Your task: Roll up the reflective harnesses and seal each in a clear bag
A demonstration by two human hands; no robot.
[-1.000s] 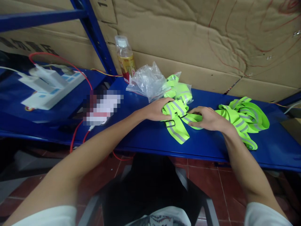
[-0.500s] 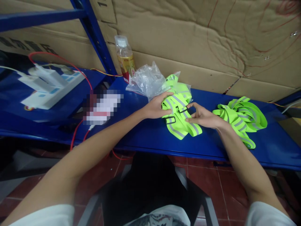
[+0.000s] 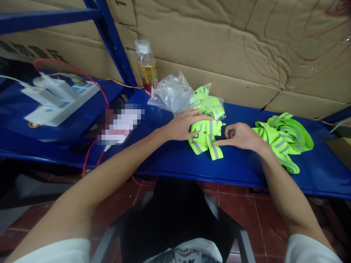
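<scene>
A fluorescent yellow-green reflective strap (image 3: 203, 143) with grey stripes lies folded on the blue shelf. My left hand (image 3: 184, 124) grips its folded part, fingers across the top and thumb at the near side; a black buckle shows by the thumb. Just right of the bundle is my right hand (image 3: 239, 136), its fingers curled and its thumb stretched towards the strap. Nothing shows between thumb and fingers. Behind my left hand, more of the same strap material (image 3: 212, 104) sits in or under clear plastic. A second loose heap of reflective strap (image 3: 287, 137) rests right of my right hand.
Crumpled clear plastic bags (image 3: 175, 93) and a bottle (image 3: 147, 69) stand along the cardboard (image 3: 205, 40) at the back. Left are a blurred-out phone-like object (image 3: 120, 124) on a red cable and a white power strip (image 3: 55, 113). A blue shelf post (image 3: 112, 44) rises there.
The near end of the folded strap has been tucked up into a shorter bundle. My right hand has drawn slightly right, its fingers curling, while my left fingers have stretched across the bundle.
</scene>
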